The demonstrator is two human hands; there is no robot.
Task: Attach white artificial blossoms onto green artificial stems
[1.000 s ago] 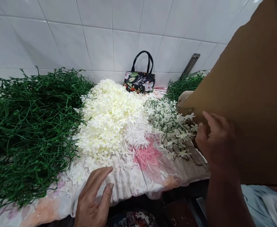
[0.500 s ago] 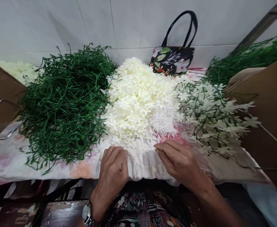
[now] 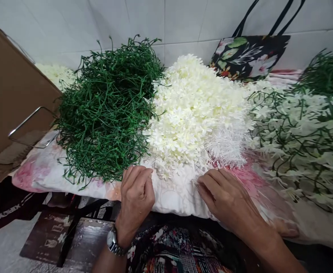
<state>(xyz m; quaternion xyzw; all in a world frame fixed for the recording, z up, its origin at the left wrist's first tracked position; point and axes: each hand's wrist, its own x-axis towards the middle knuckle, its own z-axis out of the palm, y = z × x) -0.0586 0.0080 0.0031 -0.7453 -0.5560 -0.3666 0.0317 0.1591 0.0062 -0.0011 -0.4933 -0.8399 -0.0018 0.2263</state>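
My left hand (image 3: pixel 137 191), with a wristwatch (image 3: pixel 113 239) on its wrist, is curled closed at the front edge of the cloth-covered table, beside the pile of green plastic stems (image 3: pixel 106 110). Whatever its fingers hold is hidden. My right hand (image 3: pixel 224 191) is pinched closed over the cloth, near a bunch of thin white strands (image 3: pixel 229 146); anything at its fingertips is too small to make out. Between and beyond both hands rises a heap of cream artificial blossoms (image 3: pixel 189 110). Stems carrying white flowers (image 3: pixel 299 140) lie to the right.
A cardboard box (image 3: pixel 13 98) stands at the left, with a bent metal wire (image 3: pixel 27 123) by it. A black floral bag (image 3: pixel 251 57) leans against the tiled wall (image 3: pixel 183 22). The flowered cloth (image 3: pixel 174 193) covers the table. More green stems (image 3: pixel 328 72) lie at the far right.
The view has swung left, so the piles and bag appear farther right. My hands are slightly farther apart, both still closed.
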